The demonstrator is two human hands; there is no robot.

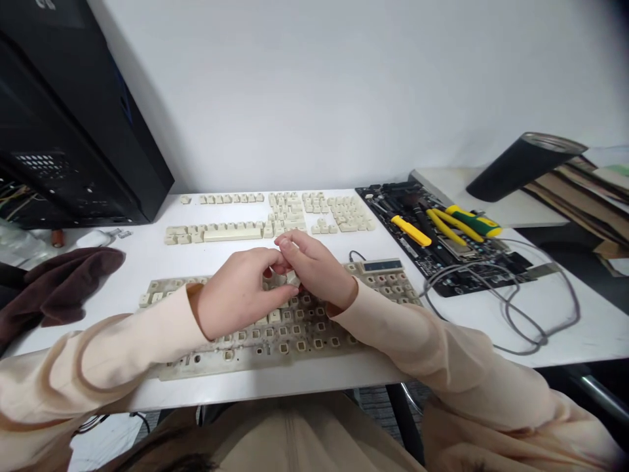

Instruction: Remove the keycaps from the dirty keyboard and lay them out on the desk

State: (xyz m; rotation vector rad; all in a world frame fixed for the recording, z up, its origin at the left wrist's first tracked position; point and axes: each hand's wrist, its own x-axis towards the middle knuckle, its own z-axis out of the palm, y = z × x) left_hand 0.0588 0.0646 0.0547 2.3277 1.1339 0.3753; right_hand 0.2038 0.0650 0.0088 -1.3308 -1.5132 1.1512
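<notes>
My two hands meet above the middle of an old beige keyboard [216,359], most of whose key sockets are bare and grimy. A small whitish keycap [292,278] shows between them. My left hand [240,288] has its thumb and fingers closed around it from the left. From the other side my right hand [319,269] curls over it, fingertips touching those of my left. Part of the keycap is hidden by the fingers. A few keycaps [274,316] sit on the keyboard below my left thumb.
Loose keycaps [285,213] lie in groups behind the keyboard, with a spacebar [232,232] among them. On the right, a motherboard [407,242] carries a yellow screwdriver [411,231] and pliers [449,226], beside a grey cable [535,328]. A computer case [73,111] and brown cloth [63,282] occupy the left.
</notes>
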